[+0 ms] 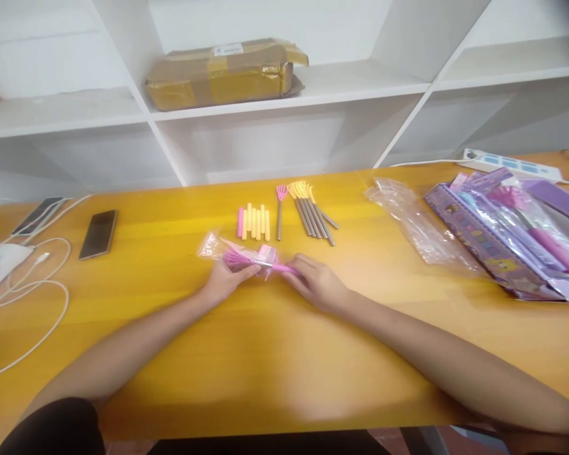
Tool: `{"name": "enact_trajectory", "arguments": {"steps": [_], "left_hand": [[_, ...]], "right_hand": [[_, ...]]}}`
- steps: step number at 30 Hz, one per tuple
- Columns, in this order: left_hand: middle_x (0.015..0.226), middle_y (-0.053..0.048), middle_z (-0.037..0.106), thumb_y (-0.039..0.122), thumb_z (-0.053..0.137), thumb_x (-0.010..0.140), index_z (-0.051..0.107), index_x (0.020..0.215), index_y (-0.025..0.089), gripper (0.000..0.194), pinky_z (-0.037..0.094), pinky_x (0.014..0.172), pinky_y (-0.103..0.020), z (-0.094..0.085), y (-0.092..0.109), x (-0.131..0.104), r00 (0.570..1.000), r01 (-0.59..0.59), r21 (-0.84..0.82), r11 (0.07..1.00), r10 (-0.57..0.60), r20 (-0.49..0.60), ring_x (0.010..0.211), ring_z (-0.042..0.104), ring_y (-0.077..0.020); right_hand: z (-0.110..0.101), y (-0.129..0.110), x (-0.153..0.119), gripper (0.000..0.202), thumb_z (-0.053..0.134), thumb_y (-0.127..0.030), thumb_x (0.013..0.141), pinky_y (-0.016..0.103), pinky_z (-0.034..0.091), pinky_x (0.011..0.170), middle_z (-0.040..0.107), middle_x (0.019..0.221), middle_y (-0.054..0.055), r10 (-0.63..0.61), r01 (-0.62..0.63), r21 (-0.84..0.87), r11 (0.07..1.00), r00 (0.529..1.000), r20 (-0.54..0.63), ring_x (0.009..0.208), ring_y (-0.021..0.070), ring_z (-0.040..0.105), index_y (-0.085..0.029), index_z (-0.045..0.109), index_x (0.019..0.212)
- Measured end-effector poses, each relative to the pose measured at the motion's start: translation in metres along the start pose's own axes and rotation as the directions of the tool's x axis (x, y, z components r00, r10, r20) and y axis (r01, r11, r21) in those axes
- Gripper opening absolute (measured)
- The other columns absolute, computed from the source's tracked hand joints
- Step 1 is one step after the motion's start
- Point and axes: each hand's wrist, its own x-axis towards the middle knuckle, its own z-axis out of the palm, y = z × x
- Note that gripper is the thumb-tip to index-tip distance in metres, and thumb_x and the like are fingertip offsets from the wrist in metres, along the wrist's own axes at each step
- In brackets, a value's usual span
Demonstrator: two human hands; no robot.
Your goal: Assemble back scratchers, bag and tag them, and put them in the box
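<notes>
A pink back scratcher with a clawed head and a short metal shaft lies across both hands. My left hand is closed around its claw end, thumb along the shaft. The fingers of my right hand grip its pink handle. Clear plastic wrapping and a small pink piece sit against the claw. Just beyond are several yellow grips and one pink grip. Beside them lie a pink-clawed metal rod and several yellow-clawed metal rods.
On the right are a clear plastic bag, an open purple box of wrapped items and a power strip. Two phones and white cables lie left. A taped cardboard box rests on the white shelf.
</notes>
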Motion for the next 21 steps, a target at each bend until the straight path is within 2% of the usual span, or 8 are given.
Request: {"name": "enact_trajectory", "arguments": {"steps": [2,4,8,12,17,21], "left_hand": [[0.095,-0.011,0.087,0.050,0.096,0.076,0.089,0.094,0.017,0.038,0.066,0.095,-0.043,-0.001,0.000,-0.001,0.999,0.006,0.010,1.000,-0.006,0.044,0.092,0.083,-0.0293],[0.093,-0.010,0.087,0.048,0.097,0.077,0.089,0.093,0.018,0.035,0.067,0.093,-0.043,-0.002,-0.005,0.001,0.999,-0.017,-0.008,1.000,0.017,0.034,0.090,0.082,-0.0290],[0.091,-0.008,0.085,0.043,0.100,0.075,0.086,0.088,0.018,0.031,0.066,0.084,-0.036,-0.002,-0.014,0.007,0.994,-0.079,-0.114,0.990,0.069,-0.087,0.083,0.080,-0.0236],[0.085,-0.005,0.082,0.044,0.101,0.073,0.082,0.086,0.016,0.037,0.062,0.078,-0.030,0.001,-0.009,0.011,0.982,-0.097,-0.270,0.958,0.048,-0.184,0.076,0.075,-0.0169],[0.085,-0.005,0.081,0.044,0.103,0.069,0.080,0.084,0.015,0.040,0.061,0.079,-0.030,0.004,0.004,0.013,0.970,-0.088,-0.415,0.905,-0.016,-0.242,0.079,0.075,-0.0160],[0.088,-0.006,0.082,0.045,0.104,0.068,0.081,0.087,0.015,0.042,0.061,0.080,-0.031,0.005,0.006,0.013,0.973,-0.081,-0.427,0.901,-0.021,-0.229,0.081,0.076,-0.0172]], "right_hand": [[0.002,-0.002,-0.001,0.017,0.052,-0.030,0.116,0.030,0.051,0.070,0.064,0.092,0.006,-0.019,0.019,0.012,1.000,1.000,0.004,0.075,0.0173,0.061,-0.020,0.066,0.115],[0.002,-0.003,-0.001,0.016,0.052,-0.028,0.116,0.032,0.052,0.071,0.065,0.094,0.007,-0.028,0.028,0.020,0.999,0.999,0.017,0.077,0.0184,0.062,-0.020,0.065,0.119],[-0.004,-0.001,0.002,0.023,0.049,-0.023,0.112,0.035,0.055,0.073,0.068,0.100,0.009,-0.009,0.008,0.007,1.000,0.995,0.102,0.081,0.0211,0.065,-0.020,0.061,0.132],[-0.008,-0.001,0.003,0.040,0.049,-0.014,0.103,0.038,0.058,0.079,0.073,0.113,0.011,0.053,-0.060,0.036,0.998,0.983,0.175,0.089,0.0231,0.071,-0.021,0.056,0.142],[-0.007,0.003,0.000,0.043,0.046,-0.012,0.100,0.036,0.057,0.073,0.074,0.100,0.006,0.189,-0.205,0.094,0.974,0.970,0.154,0.079,0.0216,0.070,-0.020,0.056,0.141],[-0.008,0.004,0.003,0.037,0.044,-0.015,0.106,0.034,0.057,0.073,0.072,0.095,0.005,0.169,-0.193,0.166,0.967,0.974,0.151,0.078,0.0198,0.069,-0.021,0.058,0.139]]}}
